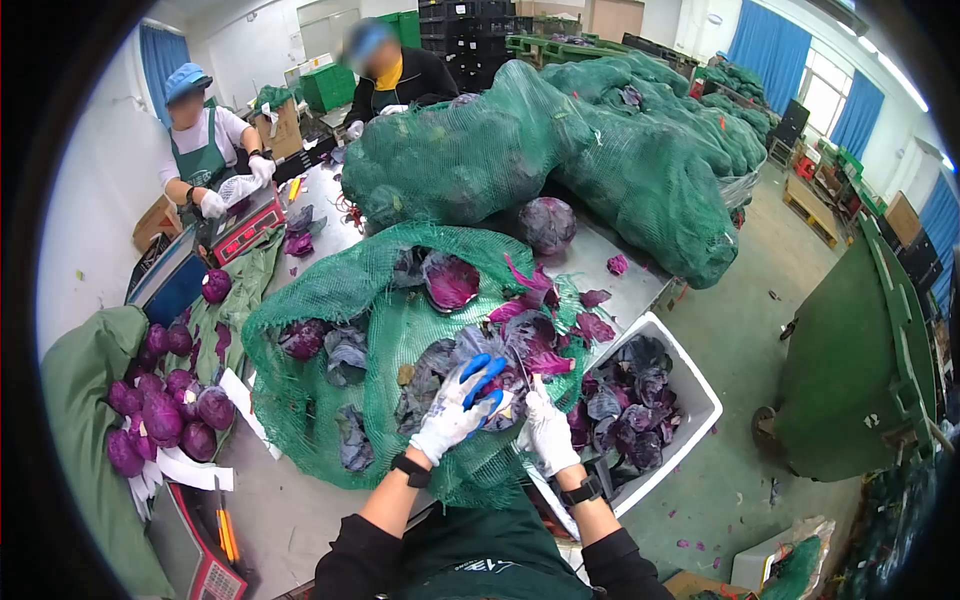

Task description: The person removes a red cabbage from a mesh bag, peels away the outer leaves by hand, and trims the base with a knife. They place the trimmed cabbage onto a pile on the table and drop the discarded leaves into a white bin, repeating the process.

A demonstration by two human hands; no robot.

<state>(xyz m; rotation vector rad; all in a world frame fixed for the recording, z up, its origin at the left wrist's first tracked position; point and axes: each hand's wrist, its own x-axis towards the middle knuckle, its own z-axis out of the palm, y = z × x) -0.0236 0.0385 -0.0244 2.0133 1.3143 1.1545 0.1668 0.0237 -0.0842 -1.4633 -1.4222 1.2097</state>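
My left hand, in a white glove with blue fingertips, lies with spread fingers on a red cabbage on the green net. Just right of it, my right hand is closed round the handle of a knife, whose thin blade points up toward the cabbage. Loose purple leaves lie around both hands. Another cabbage rests on the open green net bag farther back. A white foam box full of dark leaves stands beside my right hand.
Full green net bags cover the back of the metal table. Trimmed cabbages lie at the left near a scale. Two people work across the table. A large green bin stands at the right.
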